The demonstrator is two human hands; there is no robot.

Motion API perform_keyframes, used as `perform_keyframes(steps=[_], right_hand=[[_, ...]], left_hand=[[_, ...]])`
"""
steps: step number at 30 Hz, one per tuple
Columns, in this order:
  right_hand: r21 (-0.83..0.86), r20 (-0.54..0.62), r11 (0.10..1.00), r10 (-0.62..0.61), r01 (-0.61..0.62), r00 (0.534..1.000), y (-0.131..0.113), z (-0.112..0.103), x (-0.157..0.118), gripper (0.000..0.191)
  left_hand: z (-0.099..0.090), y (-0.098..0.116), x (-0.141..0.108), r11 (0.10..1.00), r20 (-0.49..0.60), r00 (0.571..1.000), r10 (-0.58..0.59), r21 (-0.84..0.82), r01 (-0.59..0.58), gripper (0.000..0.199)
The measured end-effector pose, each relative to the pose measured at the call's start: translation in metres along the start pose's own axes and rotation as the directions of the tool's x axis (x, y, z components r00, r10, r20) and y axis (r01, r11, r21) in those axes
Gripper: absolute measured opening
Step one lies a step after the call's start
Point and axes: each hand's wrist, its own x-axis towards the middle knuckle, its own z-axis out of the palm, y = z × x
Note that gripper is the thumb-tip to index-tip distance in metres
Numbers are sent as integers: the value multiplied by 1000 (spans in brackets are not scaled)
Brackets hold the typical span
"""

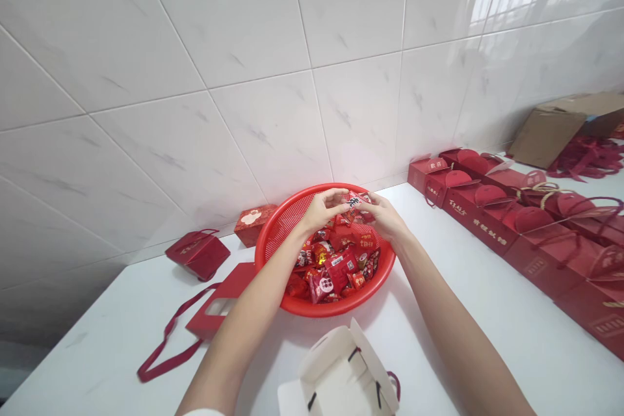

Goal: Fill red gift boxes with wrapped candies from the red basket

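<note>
Above the far side of a red plastic basket (266, 273), my left hand (322, 210) and my right hand (384, 216) come together. Between them, both sets of fingers close on small red wrapped candies (358, 200); how many is hard to make out. Below, the basket holds a heap of red candy packets (341, 266), some with white or gold print. Nearest to me stands a white-lined box (336, 374) with its flaps up and dark cord ends inside.
Left of the basket lie a red bag with a ribbon handle (227, 286), a dark red box (197, 255) and a flowered red box (253, 224). Rows of red gift boxes (507, 221) line the right side. A cardboard carton (550, 133) with red ribbons sits behind, near the tiled wall (263, 123).
</note>
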Motion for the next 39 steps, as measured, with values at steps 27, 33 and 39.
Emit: perform_keyframes(steps=[27, 33, 39], right_hand=[[125, -127, 992, 26, -10, 992, -1, 1, 4, 21], [130, -132, 991, 19, -2, 991, -1, 2, 3, 20], [120, -121, 993, 27, -13, 992, -1, 1, 4, 20]], left_hand=[[0, -18, -9, 762, 292, 844, -451, 617, 194, 40], [5, -11, -9, 688, 297, 823, -483, 710, 148, 55], [1, -6, -11, 709, 239, 873, -426, 688, 157, 62]])
